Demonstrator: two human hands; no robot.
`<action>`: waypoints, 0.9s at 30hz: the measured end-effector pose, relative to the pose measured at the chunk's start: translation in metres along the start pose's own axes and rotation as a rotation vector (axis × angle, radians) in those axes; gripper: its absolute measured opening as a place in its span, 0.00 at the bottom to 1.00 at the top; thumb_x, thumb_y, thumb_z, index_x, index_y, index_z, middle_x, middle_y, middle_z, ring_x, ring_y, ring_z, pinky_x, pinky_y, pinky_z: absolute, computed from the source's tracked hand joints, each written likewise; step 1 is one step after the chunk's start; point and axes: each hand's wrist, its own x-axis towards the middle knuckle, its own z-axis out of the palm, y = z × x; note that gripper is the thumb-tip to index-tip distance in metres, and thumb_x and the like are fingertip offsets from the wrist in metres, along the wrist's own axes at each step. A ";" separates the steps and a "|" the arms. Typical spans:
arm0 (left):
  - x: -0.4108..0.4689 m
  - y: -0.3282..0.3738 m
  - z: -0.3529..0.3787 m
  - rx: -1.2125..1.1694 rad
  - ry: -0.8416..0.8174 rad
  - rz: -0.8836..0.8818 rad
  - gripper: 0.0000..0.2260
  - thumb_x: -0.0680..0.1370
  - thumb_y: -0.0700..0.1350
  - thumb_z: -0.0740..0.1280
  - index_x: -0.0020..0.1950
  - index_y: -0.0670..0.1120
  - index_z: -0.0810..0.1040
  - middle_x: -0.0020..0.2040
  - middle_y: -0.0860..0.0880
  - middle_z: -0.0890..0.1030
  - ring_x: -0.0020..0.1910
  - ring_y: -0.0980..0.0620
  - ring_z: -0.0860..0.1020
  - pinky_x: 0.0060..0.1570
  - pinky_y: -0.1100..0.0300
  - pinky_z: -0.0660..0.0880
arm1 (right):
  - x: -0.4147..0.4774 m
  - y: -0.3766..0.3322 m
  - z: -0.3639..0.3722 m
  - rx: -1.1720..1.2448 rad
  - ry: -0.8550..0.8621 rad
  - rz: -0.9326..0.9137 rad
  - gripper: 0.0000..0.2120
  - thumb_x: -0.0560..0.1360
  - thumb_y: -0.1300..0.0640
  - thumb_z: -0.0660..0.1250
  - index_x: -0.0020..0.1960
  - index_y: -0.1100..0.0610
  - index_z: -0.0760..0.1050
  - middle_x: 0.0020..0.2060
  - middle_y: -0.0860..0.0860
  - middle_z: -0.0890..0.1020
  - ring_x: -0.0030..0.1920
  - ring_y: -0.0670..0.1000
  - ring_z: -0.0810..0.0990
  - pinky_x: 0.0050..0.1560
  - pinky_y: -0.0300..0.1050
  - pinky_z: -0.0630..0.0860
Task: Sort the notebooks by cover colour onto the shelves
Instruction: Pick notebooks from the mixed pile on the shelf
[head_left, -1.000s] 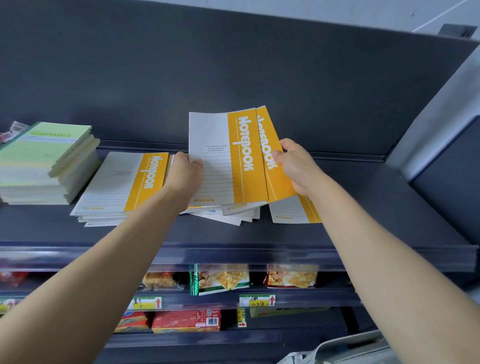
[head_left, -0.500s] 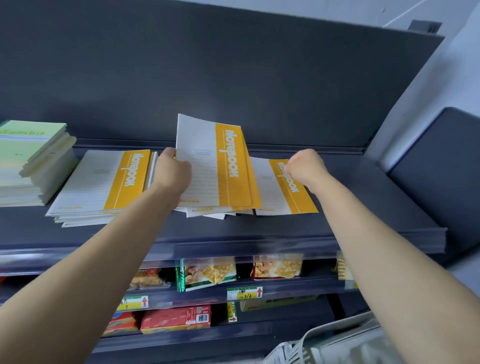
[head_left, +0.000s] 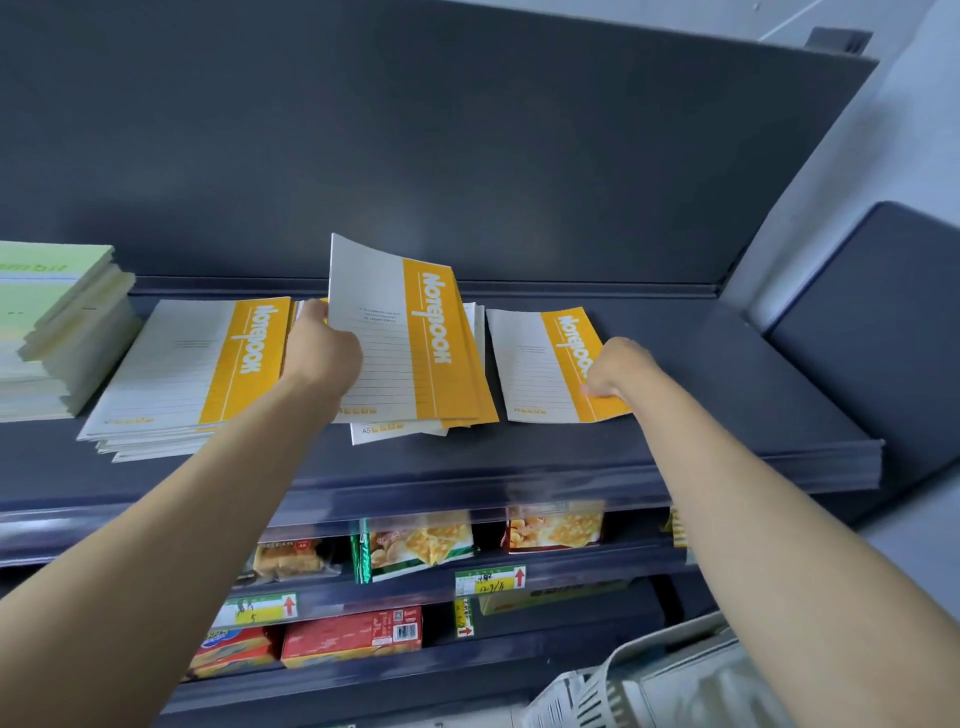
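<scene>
Noted the left hand (head_left: 324, 351) curled round the left edge of a fanned bundle of yellow notebooks (head_left: 410, 343), held tilted above the top shelf (head_left: 727, 395). Noted the right hand (head_left: 618, 366), fingers curled, pinching the near right corner of a single yellow notebook (head_left: 535, 364) lying flat on that shelf, just right of the bundle. Recorded a yellow stack (head_left: 192, 364) left of the bundle and a green stack (head_left: 57, 322) at far left. Logged snack packets (head_left: 421, 545) on the shelf below.

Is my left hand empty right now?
No, the left hand grips a tilted bundle of notebooks, while the right hand pinches a single notebook lying on the shelf.
</scene>
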 end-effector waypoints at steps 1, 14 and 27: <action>0.001 0.001 0.001 -0.015 -0.011 -0.001 0.15 0.79 0.34 0.54 0.63 0.46 0.68 0.53 0.48 0.75 0.48 0.44 0.75 0.39 0.52 0.71 | 0.000 0.005 0.001 0.054 0.043 -0.004 0.07 0.76 0.63 0.64 0.40 0.64 0.68 0.36 0.53 0.70 0.33 0.51 0.71 0.28 0.41 0.65; 0.011 0.049 0.044 -0.206 -0.324 0.064 0.10 0.79 0.34 0.55 0.55 0.47 0.67 0.41 0.53 0.73 0.37 0.54 0.70 0.35 0.60 0.68 | -0.035 0.054 -0.039 0.438 0.412 0.122 0.08 0.77 0.69 0.55 0.45 0.60 0.69 0.41 0.55 0.71 0.42 0.56 0.70 0.29 0.41 0.65; -0.094 0.059 0.111 -0.167 -0.910 0.328 0.11 0.77 0.34 0.56 0.44 0.49 0.67 0.45 0.48 0.72 0.43 0.50 0.70 0.42 0.56 0.69 | -0.234 0.161 0.008 0.666 0.799 0.595 0.09 0.74 0.68 0.55 0.45 0.58 0.72 0.40 0.52 0.74 0.43 0.51 0.71 0.39 0.40 0.64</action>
